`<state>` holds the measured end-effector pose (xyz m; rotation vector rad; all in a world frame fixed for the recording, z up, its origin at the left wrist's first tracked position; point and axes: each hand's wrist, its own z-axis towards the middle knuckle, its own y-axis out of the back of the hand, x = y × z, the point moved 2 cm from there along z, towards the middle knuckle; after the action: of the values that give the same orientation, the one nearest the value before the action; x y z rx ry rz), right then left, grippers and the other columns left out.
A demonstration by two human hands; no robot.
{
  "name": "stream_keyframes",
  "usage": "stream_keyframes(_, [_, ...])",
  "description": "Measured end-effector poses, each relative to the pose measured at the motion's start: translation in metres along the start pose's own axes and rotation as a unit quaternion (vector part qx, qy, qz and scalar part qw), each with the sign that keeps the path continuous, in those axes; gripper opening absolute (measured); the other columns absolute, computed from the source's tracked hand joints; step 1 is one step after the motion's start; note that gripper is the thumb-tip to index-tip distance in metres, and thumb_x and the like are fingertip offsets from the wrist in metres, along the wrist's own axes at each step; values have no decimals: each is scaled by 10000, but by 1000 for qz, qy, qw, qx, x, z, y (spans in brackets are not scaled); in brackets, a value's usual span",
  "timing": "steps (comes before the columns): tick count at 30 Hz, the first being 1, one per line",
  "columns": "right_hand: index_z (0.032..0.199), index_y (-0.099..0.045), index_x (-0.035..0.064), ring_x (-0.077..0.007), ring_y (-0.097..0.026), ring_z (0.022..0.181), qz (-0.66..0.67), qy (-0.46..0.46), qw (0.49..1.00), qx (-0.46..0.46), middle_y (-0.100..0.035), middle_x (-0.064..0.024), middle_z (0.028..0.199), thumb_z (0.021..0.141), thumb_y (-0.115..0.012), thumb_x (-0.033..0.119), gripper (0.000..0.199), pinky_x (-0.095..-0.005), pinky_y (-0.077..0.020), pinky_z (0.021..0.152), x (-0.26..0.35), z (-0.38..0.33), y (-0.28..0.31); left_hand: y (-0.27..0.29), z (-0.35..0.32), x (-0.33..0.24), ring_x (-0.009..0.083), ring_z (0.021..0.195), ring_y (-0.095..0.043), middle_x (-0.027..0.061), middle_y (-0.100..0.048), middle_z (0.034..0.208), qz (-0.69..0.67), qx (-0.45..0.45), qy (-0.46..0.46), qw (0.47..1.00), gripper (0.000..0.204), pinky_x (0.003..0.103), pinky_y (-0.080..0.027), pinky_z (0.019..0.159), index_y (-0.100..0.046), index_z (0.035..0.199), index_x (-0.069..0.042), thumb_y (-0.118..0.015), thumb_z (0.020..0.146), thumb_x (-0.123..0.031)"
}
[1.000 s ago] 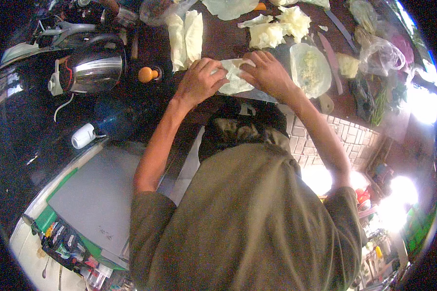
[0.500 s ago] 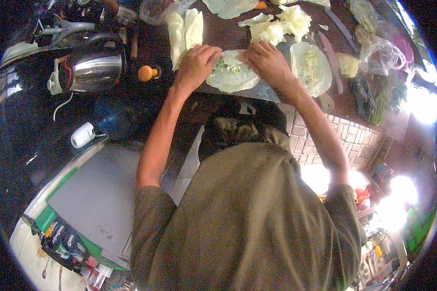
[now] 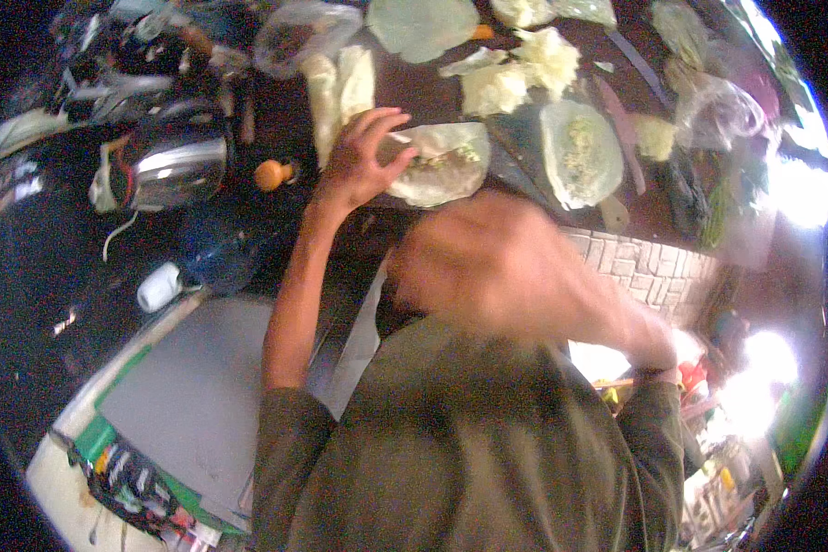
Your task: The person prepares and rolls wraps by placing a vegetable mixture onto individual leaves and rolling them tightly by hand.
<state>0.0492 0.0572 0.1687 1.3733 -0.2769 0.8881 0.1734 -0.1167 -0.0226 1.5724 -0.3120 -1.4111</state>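
My left hand (image 3: 370,158) is at the left edge of a thin, pale, round wrapper (image 3: 432,189), thumb and fingers apart. Chopped green and pale filling lies on this wrapper, and its far side looks partly folded over the filling. Smeared by motion, my right hand (image 3: 474,262) is in the air nearer my body, below the wrapper; its fingers cannot be made out. Just beyond my left hand lie two long pale rolls (image 3: 356,87). To the right, a second wrapper (image 3: 561,175) bears crumbly pale filling.
Crumpled pale leaves (image 3: 547,60) and a large translucent round sheet (image 3: 414,28) lie at the back. Further right are a pinkish blade-like strip (image 3: 619,129) and clear plastic bags (image 3: 718,115). A metal kettle (image 3: 179,156) and an orange-topped object (image 3: 271,175) stand left.
My right hand has left the wrapper's right edge and swung back toward my body. My left hand has spread its fingers. The wrapper's far side now looks folded inward.
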Motion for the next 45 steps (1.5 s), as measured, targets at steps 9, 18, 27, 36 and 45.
stream_keyframes(9, [1096,-675,77,-167,-610,698,231,63,958,-158,-593,1,864,803,-664,240,335,-298,-502,533,71,-15,35,22,-6,-17,320,1233,-597,135,-651,1281,-26,-80,-9,996,469,428,-456,1082,-641,1260,-78,-809,836,-186])
stream_keyframes(18, [1051,-724,55,-81,-534,602,223,40,948,-221,-537,30,762,776,-673,267,351,-226,-443,422,86,-11,48,23,-26,-15,306,1141,-640,125,-676,1225,-4,-93,6,996,393,427,-491,1025,-663,1218,-81,-786,847,-121])
stream_keyframes(27, [1275,-640,0,-87,-562,569,285,16,953,102,-604,-21,820,574,-612,324,774,-321,-390,481,91,-32,69,-24,-51,-47,298,1090,-635,95,-652,1140,28,33,-106,993,238,432,-512,981,-667,1132,-81,-702,899,-121])
stream_keyframes(36, [1087,-692,89,-83,-551,647,233,65,956,-168,-550,50,862,760,-658,270,376,-218,-437,454,93,-16,43,-65,-83,-39,376,1321,-471,167,-519,1380,108,45,-35,992,613,508,-387,1129,-497,1428,-47,-693,939,-362])
stream_keyframes(45, [1114,-684,46,-257,-668,771,218,-239,946,1,-688,-107,995,872,-772,247,327,-356,-515,674,3,-43,7,-54,-58,-33,338,1296,-498,112,-544,1379,68,-28,-118,990,491,509,-409,1112,-586,1318,-73,-704,930,-351])
